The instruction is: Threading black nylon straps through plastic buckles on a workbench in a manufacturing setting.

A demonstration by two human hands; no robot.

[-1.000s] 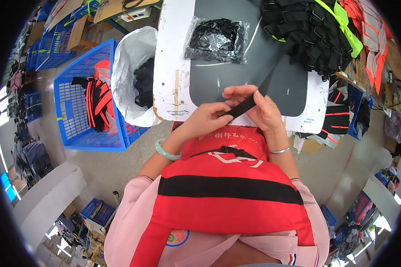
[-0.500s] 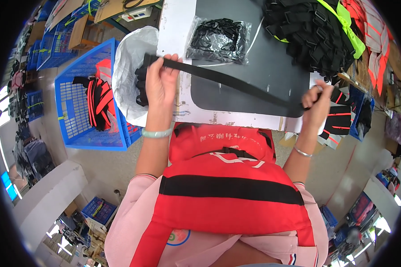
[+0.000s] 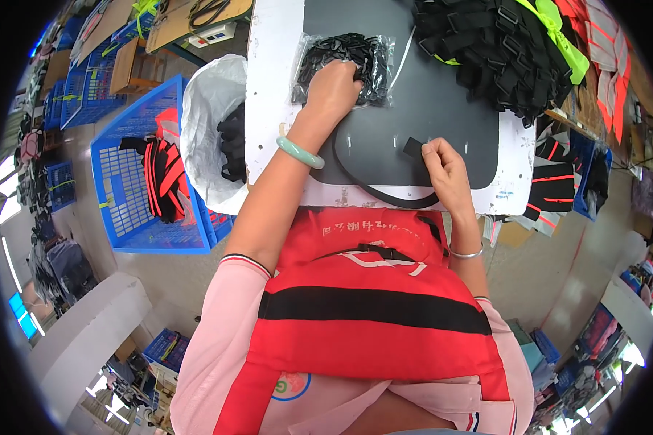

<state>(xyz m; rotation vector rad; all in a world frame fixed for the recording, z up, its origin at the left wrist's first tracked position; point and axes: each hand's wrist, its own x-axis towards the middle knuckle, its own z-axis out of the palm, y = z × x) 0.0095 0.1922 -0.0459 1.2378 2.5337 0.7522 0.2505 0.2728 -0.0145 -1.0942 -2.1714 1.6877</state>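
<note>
My left hand [image 3: 334, 88] reaches onto a clear plastic bag [image 3: 382, 71] of small black plastic pieces, perhaps buckles. Its fingers are curled closed; what they hold, if anything, is hidden behind the knuckles. My right hand [image 3: 446, 170] pinches a black webbing strap [image 3: 412, 148] close to its end, which sticks out to the left of the thumb. From there the strap loops down to the table's near edge and curves back up, out of sight beneath my left hand and wrist. Both hands are over the dark grey table mat [image 3: 384, 141].
Many black straps with buckles [image 3: 493, 51] are heaped at the far right, tied with a neon yellow band [image 3: 559, 36]. Left of the white table [image 3: 268, 87] stand a white sack [image 3: 210, 138] with black pieces and a blue crate [image 3: 127, 185] holding black-and-orange strips.
My left hand has moved right, from the table's left side to the bag. My right hand has come left and inward. The strap, stretched between both hands before, now hangs in a slack loop.
</note>
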